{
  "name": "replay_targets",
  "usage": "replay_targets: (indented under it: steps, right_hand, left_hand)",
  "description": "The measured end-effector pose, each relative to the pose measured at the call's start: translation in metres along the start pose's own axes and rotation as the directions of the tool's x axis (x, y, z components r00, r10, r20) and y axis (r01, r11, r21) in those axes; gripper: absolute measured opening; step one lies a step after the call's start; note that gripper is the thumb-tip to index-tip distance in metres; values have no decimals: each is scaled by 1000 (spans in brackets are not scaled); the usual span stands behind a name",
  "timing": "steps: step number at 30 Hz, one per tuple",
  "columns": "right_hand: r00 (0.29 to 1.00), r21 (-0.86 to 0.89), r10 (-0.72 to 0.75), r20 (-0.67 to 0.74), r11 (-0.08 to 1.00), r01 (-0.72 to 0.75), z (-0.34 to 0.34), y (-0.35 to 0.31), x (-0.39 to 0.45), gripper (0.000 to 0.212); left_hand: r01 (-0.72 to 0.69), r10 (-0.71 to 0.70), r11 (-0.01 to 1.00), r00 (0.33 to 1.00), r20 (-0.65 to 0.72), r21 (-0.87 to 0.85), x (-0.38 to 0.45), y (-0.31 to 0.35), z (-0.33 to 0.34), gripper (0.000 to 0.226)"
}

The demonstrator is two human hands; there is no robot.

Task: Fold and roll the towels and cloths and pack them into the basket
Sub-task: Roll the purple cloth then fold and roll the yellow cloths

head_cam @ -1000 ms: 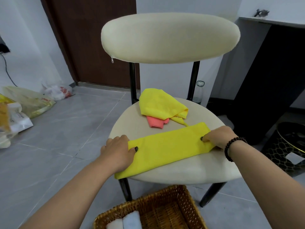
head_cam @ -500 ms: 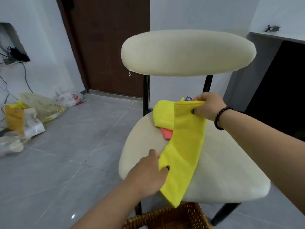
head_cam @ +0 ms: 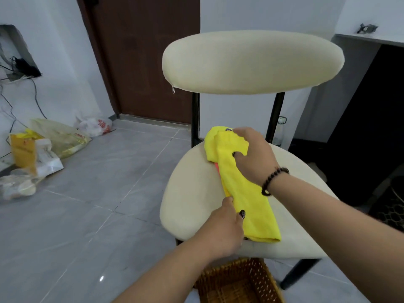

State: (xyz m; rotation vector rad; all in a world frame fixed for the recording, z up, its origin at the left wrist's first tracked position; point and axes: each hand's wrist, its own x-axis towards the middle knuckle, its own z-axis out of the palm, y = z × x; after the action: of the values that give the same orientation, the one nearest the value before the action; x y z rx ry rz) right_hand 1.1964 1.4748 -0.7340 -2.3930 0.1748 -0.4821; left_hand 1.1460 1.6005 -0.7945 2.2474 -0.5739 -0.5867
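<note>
Soft, even daylight is filling the room; a small glare spot is shining on the glossy grey tiled floor (head_cam: 101, 278), wide-angle distortion is bending the edges, and slight blur is softening details

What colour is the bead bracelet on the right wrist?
Dark, near-black bead bracelet, clearest in the head view.

A: Where does the single head view look from?
B: From above and close in, tilted forward and down over the cream padded chair seat (head_cam: 190, 200) in the middle of the frame, its oval backrest (head_cam: 251, 62) facing the lens.
A: How near?
B: Near enough that both forearms enter from the bottom edge; the woven brown wicker basket (head_cam: 238, 281) is cut off at the bottom centre.
A: And farther off?
B: The wide angle takes in the grey tiled floor (head_cam: 87, 204) at left and the dark brown door (head_cam: 148, 57) at upper left.
</note>
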Motion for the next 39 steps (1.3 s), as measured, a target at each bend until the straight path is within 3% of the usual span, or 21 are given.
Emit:
replay_targets:
  steps: [5,9,12,14,16,18,20,24,35,39]
  right_hand:
    - [997,-36,60,56,998,-58,-23,35,-85,35]
    - [976,-142,28,218,990,4,-30,52,-124,26]
    - [935,-219,-18,355,970,102,-27,55,-138,31]
    - [923,-238,-24,384,963,124,-24,56,-144,40]
    - [913,-252,-33,406,957,146,-22,58,-148,51]
    - [904,-279,-60,422,941,192,-22,61,-149,57]
    - [903,-302,-88,422,925,231,-24,62,-147,54]
    - [904,-318,-126,409,908,271,-26,67,-140,41]
    - [903,-232,-233,361,916,329,-32,83,-135,23]
    - [925,-228,-276,262,913,337,-30,86,-130,18]
  left_hand:
    - [72,-70,964,997,16,-255,1,1,7,52]
    - [73,-96,929,994,-47,-363,-11,2,9,19]
    - [112,-148,948,984,-101,-297,-25,0,13,30]
    - [138,-182,948,974,-132,-287,-35,-7,16,54]
    - [119,-139,986,970,-197,-114,-48,-15,18,57]
    - [22,25,988,955,-296,156,-59,-21,19,44]
    - [-106,219,941,914,-341,321,-63,-20,21,33]
    - [-319,486,787,848,-213,528,-45,-26,31,35]
    - [-378,634,633,754,-172,675,-20,-36,18,14]
    - [-366,576,715,791,-206,596,-15,-33,17,26]
